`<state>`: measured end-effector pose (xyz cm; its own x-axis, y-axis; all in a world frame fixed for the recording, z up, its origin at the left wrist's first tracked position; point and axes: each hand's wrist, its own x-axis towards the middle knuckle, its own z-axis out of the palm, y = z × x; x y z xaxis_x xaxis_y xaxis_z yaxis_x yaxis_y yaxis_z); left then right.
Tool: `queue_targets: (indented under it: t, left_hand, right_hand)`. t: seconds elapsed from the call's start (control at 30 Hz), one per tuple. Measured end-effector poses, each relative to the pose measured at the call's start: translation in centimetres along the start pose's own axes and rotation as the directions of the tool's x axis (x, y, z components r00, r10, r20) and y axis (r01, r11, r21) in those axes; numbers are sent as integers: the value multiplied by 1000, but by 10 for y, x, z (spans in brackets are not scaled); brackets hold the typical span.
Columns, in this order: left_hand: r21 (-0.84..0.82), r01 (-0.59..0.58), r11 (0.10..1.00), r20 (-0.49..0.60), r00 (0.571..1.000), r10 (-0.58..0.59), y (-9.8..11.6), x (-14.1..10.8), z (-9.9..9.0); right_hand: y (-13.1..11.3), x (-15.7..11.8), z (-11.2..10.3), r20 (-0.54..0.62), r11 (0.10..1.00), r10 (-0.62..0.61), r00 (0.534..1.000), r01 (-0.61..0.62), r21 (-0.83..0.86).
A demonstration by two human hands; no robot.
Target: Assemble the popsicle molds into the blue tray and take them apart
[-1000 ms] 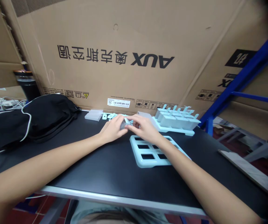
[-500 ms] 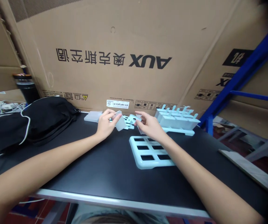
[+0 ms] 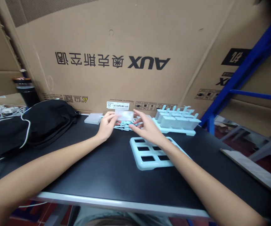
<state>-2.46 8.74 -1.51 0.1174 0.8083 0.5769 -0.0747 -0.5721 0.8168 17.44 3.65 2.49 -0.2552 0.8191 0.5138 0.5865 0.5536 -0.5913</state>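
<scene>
My left hand (image 3: 107,126) pinches one end of a translucent popsicle mould cup (image 3: 124,115), held sideways above the table. Facing its other end, my right hand (image 3: 145,126) has fingers and thumb apart, with nothing plainly gripped. Just under the cup lies a pile of light-blue popsicle sticks (image 3: 124,126), partly covered by the hands. Nearer to me, below my right wrist, a light-blue frame (image 3: 145,166) with rectangular holes rests flat; my right forearm hides part of it.
A filled popsicle mould set (image 3: 178,121) with upright sticks stands at the right. More translucent cups (image 3: 93,119) lie left of the pile. A black bag (image 3: 50,121) and a dark bottle (image 3: 28,92) are at the left. Behind the table rises a large cardboard box (image 3: 90,83); a blue metal post (image 3: 234,84) is at the right.
The cup in my left hand has turned from tilted upright to lying sideways. My right hand has moved slightly left towards it, its fingers now spread.
</scene>
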Motion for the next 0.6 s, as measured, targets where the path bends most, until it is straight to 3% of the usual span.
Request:
queue_targets:
  t: [0.17,0.3,0.4,0.5,0.53,0.6]
  left_hand:
    - [-65,-40,997,81,996,45,11,-3,4]
    - [-7,-74,997,83,994,74,20,16,-12]
    - [39,-113,993,-102,988,116,23,44,-43]
    - [124,-110,986,-284,948,141,25,66,-85]
    - [129,-69,989,-269,958,102,26,69,-99]
    - [170,59,984,-98,994,-43,29,68,-123]
  right_hand:
    - [0,4,-13,-57,999,-25,998,26,19]
    - [8,6,-25,-73,996,27,997,-22,81]
    - [11,6,-36,-123,999,42,992,-39,28]
    - [5,3,-55,-166,993,14,986,-33,-111]
    - [1,-1,-63,-170,984,-1,986,-29,-176]
    - [-6,-16,-80,-172,948,-21,985,-35,-317]
